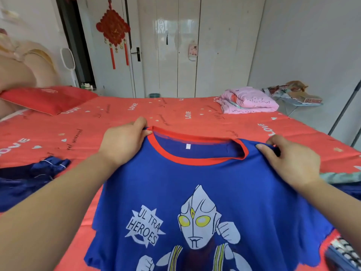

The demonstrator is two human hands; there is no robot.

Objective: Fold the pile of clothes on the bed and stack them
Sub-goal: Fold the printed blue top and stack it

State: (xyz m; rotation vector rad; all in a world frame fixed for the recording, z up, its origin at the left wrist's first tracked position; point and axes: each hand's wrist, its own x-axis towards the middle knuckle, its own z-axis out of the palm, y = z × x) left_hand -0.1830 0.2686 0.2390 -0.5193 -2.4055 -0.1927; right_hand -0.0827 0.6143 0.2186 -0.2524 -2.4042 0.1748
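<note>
Our left hand point(125, 142) and right hand point(291, 161) pinch the blue cotton T-shirt point(195, 182) shoulders | print: "ULTRA HEROES"

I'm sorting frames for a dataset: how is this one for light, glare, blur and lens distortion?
Head view: the light is soft and even, with no hard shadows; a glossy sheen sits on the wardrobe doors; wide-angle bending makes the wall edges lean outward; the shirt print reads sharp, while the headboard at the left edge is smeared.

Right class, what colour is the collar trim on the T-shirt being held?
Red, on a blue T-shirt; the collar trim shows clearly in the head view.
</note>
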